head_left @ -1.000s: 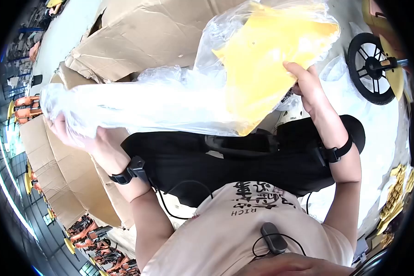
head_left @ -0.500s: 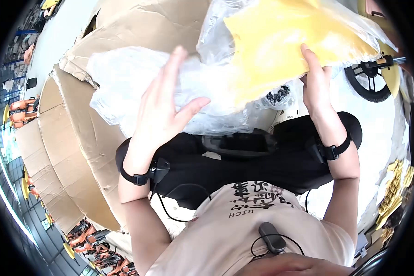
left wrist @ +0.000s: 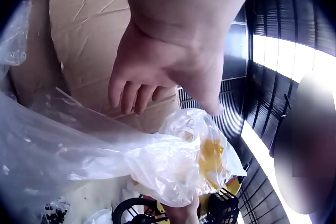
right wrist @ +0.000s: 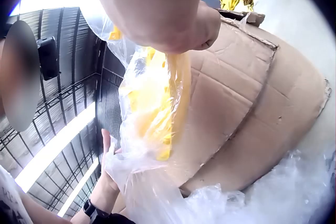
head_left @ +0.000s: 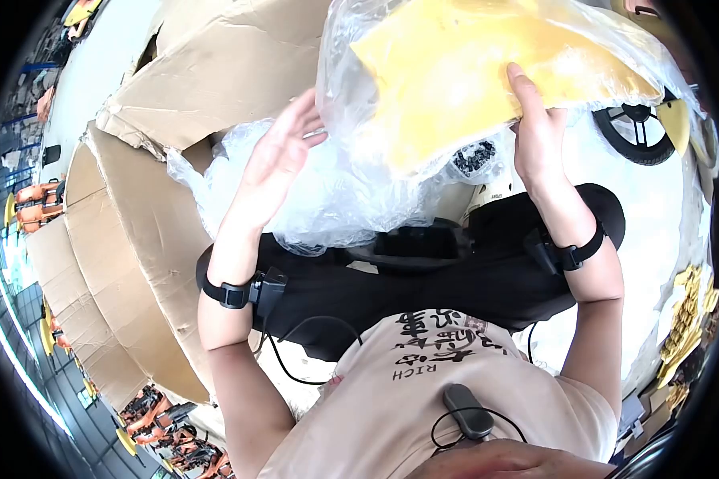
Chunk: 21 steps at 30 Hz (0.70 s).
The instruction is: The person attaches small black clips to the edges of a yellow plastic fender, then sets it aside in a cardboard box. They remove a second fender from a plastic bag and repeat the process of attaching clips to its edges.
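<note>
Just beyond the black trousers (head_left: 407,286), the right hand (head_left: 538,136) pinches the near right edge of a clear plastic bag (head_left: 340,68) with yellow contents (head_left: 447,84), while the left hand (head_left: 278,156), fingers extended, is at its left side, perhaps touching it, and creased cardboard (head_left: 232,64) lies far left.

Right hand (head_left: 540,140) partly hidden behind bagged yellow material (head_left: 447,80), itself cut off by the head view's top edge

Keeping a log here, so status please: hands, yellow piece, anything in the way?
Right hand grips bagged yellow piece. Left hand open, close by, contact unclear. Loose clear plastic bunched near lap, possibly in the way.
</note>
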Available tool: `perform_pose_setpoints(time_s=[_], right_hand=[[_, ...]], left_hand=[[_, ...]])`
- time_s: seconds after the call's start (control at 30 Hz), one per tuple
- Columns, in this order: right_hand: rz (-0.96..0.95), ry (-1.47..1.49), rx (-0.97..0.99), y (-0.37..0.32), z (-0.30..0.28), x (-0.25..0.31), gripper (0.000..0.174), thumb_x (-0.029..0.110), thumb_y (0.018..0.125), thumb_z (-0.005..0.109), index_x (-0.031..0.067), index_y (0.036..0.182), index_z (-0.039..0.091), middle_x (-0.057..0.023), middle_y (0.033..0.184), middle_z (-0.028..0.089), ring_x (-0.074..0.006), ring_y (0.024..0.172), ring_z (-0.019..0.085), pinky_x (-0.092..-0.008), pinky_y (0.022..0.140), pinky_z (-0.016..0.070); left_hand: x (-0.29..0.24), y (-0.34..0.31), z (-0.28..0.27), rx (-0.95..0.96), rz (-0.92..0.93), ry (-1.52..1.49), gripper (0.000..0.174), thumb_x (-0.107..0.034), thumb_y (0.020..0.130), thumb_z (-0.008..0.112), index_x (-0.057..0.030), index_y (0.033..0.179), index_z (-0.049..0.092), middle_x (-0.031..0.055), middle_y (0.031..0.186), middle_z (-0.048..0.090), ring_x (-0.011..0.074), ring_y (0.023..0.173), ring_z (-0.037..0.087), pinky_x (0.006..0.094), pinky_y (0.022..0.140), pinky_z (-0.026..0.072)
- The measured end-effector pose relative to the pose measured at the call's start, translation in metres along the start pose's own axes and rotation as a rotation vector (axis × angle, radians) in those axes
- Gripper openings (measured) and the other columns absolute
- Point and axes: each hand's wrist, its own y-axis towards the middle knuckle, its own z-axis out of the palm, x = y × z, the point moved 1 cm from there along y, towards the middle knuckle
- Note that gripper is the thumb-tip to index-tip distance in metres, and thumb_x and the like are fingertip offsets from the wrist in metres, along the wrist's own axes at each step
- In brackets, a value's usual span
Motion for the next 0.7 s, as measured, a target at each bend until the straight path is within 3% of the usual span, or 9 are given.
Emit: perform_pose_setpoints(time_s=[0.03,0.1,0.13,0.17,0.37,0.4,0.57,0.63,0.7], right_hand=[[0.003,0.002,0.003,-0.003,0.003,-0.001,0.04,0.015,0.093,0.063,-0.0013,0.128,0.051,-0.0095,0.125,0.057,-0.017,0.108,0.059,-0.0318,0.091,0.0484],[0.012,0.023,-0.01,-0.007,0.007,-0.003,0.038,0.012,0.094,0.061,-0.0025,0.128,0.052,-0.0099,0.123,0.059,-0.017,0.108,0.059,-0.0299,0.091,0.0475],[0.015,0.024,-0.01,-0.006,0.005,-0.003,0.038,0.012,0.094,0.061,-0.0025,0.128,0.052,-0.0099,0.123,0.059,-0.017,0.108,0.059,-0.0299,0.091,0.0475],[-0.016,-0.034,0.03,-0.005,0.0,-0.004,0.036,0.012,0.094,0.061,-0.0027,0.126,0.053,-0.0096,0.121,0.059,-0.0168,0.108,0.059,-0.0297,0.091,0.0476],[-0.075,-0.063,0.045,-0.006,0.004,-0.001,0.027,0.013,0.093,0.063,-0.0036,0.115,0.06,-0.0082,0.109,0.065,-0.0143,0.099,0.061,-0.0277,0.087,0.0472],[-0.05,-0.06,0.012,-0.008,0.007,-0.001,0.027,0.013,0.093,0.063,-0.0034,0.115,0.06,-0.0081,0.108,0.065,-0.0142,0.099,0.061,-0.0277,0.086,0.0474],[-0.01,-0.031,-0.001,-0.002,0.004,-0.005,0.025,0.013,0.093,0.063,-0.0044,0.111,0.062,-0.009,0.107,0.066,-0.015,0.099,0.061,-0.0294,0.085,0.0482],[-0.018,-0.071,-0.022,0.001,0.0,-0.006,0.025,0.013,0.093,0.063,-0.0049,0.11,0.062,-0.0097,0.106,0.066,-0.0162,0.098,0.061,-0.0305,0.085,0.0485],[-0.294,-0.418,0.093,-0.004,0.0,-0.007,0.023,0.012,0.092,0.061,-0.0045,0.109,0.062,-0.0123,0.104,0.067,-0.0217,0.096,0.064,-0.033,0.085,0.0487]], left_hand=[[-0.001,-0.002,0.0,-0.004,-0.002,0.002,0.069,-0.033,0.081,0.079,0.0022,0.133,0.051,0.0146,0.119,0.064,0.0203,0.111,0.06,0.0362,0.095,0.0461],[0.001,-0.005,0.001,0.195,-0.308,0.575,0.042,-0.026,0.089,0.073,0.0016,0.119,0.062,0.0064,0.097,0.069,0.0129,0.088,0.064,0.0279,0.079,0.0498],[0.003,-0.005,0.003,0.107,-0.245,0.477,0.02,-0.017,0.091,0.07,-0.0004,0.102,0.069,-0.0006,0.081,0.066,0.0067,0.074,0.06,0.0221,0.067,0.0468],[0.001,-0.004,-0.002,0.107,-0.247,0.478,0.02,-0.017,0.091,0.07,-0.0004,0.102,0.069,-0.0006,0.081,0.066,0.0067,0.074,0.06,0.0221,0.067,0.0468],[-0.044,0.001,-0.041,-0.558,0.321,0.319,0.017,-0.015,0.091,0.07,-0.0012,0.1,0.064,-0.0016,0.077,0.064,0.0046,0.065,0.053,0.0197,0.062,0.0417],[-0.046,-0.004,-0.042,-0.528,0.356,0.357,0.025,-0.011,0.093,0.064,0.0002,0.115,0.058,0.0058,0.094,0.065,0.0103,0.085,0.061,0.0244,0.078,0.0474],[-0.034,-0.003,-0.039,-0.523,0.469,0.238,0.04,-0.008,0.093,0.056,0.0003,0.131,0.046,0.0169,0.124,0.056,0.0253,0.119,0.053,0.0352,0.103,0.0396],[-0.028,-0.004,-0.031,-0.451,0.592,0.633,0.043,-0.016,0.095,0.057,0.0007,0.132,0.046,0.0198,0.13,0.054,0.0271,0.121,0.053,0.0371,0.103,0.0396],[-0.031,-0.003,-0.013,-0.231,0.537,0.597,0.063,-0.042,0.096,0.055,0.0003,0.14,0.041,0.0219,0.14,0.048,0.031,0.13,0.048,0.0431,0.107,0.0368]])
